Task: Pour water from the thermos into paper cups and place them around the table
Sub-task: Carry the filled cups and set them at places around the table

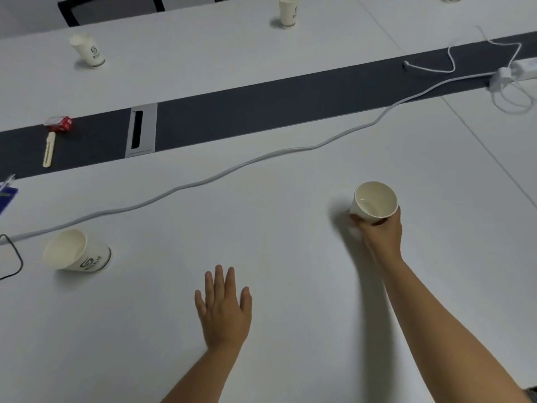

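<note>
My right hand (380, 237) grips a white paper cup (374, 200) from its near side, on the right part of the white table (276, 228); the cup's open mouth faces up and some liquid shows inside. My left hand (223, 306) lies flat with straight fingers over the table, holding nothing. Another paper cup with a dark logo (77, 251) stands at the near left. Two more logo cups stand on the far side, one at far left (87, 50) and one at far centre (287, 10). No thermos is in view.
A grey cable (232, 170) snakes across the table to a white power strip (520, 69) at the right. The dark centre strip (261, 112) holds a metal cable slot (141, 130), a small red box (59, 123) and a pale stick (49, 149). A black chair (110, 10) stands beyond.
</note>
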`<state>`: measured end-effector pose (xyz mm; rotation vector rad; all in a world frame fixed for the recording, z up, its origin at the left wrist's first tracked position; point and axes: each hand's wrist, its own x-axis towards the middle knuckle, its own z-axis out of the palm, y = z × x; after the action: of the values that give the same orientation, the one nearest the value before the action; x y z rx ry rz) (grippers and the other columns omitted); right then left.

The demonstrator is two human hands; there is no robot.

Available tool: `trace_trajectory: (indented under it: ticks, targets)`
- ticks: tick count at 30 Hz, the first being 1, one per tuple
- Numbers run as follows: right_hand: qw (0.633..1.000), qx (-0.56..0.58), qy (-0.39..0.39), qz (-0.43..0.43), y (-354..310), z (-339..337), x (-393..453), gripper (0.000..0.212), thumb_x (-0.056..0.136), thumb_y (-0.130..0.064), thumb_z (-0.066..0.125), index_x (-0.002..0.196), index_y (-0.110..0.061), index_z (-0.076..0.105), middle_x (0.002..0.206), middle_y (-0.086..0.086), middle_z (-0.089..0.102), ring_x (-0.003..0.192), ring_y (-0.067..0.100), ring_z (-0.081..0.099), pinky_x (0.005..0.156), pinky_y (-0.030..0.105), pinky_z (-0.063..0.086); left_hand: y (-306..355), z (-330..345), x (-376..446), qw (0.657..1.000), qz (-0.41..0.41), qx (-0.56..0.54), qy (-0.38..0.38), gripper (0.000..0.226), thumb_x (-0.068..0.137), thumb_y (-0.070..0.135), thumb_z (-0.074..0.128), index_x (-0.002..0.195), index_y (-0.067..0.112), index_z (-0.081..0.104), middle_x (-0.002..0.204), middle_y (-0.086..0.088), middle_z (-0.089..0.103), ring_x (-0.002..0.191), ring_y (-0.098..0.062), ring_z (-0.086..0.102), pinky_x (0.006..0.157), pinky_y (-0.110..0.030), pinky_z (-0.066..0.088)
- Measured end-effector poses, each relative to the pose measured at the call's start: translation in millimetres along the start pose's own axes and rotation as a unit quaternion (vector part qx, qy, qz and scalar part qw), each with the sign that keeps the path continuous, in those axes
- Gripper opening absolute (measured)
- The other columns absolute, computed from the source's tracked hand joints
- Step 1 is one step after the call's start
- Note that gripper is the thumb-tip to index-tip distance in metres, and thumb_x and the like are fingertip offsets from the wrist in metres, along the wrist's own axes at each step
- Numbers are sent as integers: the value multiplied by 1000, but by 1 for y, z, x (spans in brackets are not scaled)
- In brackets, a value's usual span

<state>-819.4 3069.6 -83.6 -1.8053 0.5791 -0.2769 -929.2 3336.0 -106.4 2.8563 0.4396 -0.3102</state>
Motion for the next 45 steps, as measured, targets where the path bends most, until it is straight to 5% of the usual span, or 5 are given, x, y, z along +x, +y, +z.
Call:
trace_trajectory:
  ticks: [15,22,28,39,45]
  targets:
    - [1000,-23,7,11,-1,4,16,67,66,-19,77,122,-15,39,111,-6,48,96,13,47,81,28,36,-3,4,1,1000,-1,18,-15,58,94,50,15,146,25,12,156,1,4,144,-20,-5,116,-43,-3]
    - [999,22,13,37,10,-3,-2,79,67,-17,78,131,-14,32,130,-1,44,116,13,45,92,22,34,-2,4,1,1000,12,-11,19,103,67,64,-32,144,22,23,155,-2,14,144,-23,4,115,-45,2]
    - [998,-39,-9,58,26,-16,-77,73,72,-21,74,133,-14,35,139,4,42,125,17,42,96,24,32,-8,-5,-4,997,39,-58,-25,49,95,42,37,140,25,32,154,2,18,144,-17,4,115,-39,-2]
    - [942,-69,-310,-106,-91,-20,-163,56,77,-11,68,127,-19,46,131,-4,49,117,10,46,96,23,37,-47,-76,-134,926,138,-349,-45,32,88,10,57,104,37,52,119,20,47,115,0,42,96,-2,24]
    - [949,-52,-263,-164,-138,-82,-270,44,80,-20,65,113,-44,46,124,-17,49,113,-1,46,96,18,37,-51,-99,-191,864,224,-434,-117,39,88,10,55,97,47,48,111,24,50,104,1,52,74,6,37]
